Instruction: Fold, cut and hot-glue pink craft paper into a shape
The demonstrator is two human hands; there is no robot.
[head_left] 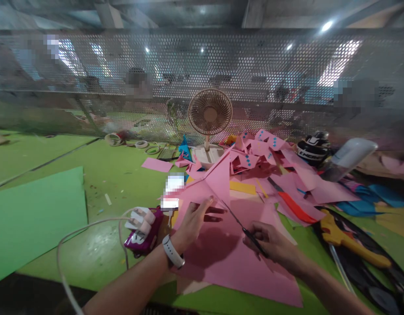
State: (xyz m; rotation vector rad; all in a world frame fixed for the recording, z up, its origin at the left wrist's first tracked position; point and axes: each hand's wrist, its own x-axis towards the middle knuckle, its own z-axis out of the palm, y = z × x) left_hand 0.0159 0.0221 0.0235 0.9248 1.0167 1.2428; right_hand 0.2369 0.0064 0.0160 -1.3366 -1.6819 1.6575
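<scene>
My left hand (200, 221), with a white-banded watch on the wrist, pinches the lower edge of a raised, creased piece of pink paper (218, 173). Its other fingers reach out toward the right. In my right hand (269, 240) is a pair of black-handled scissors (251, 238), seen nearly edge-on. The thin blades point up and left to the raised paper, close to my left fingers. Whether the blades are parted cannot be made out. Below both hands a large pink sheet (241, 271) lies flat on the green table (120, 201).
Behind stand a small fan (210, 114) and a heap of cut pink pieces (254, 151). To the left are a purple power strip (136, 241) with a cable and a green sheet (34, 223). At right lie a red-handled cutter (295, 205) and a yellow-handled tool (353, 240).
</scene>
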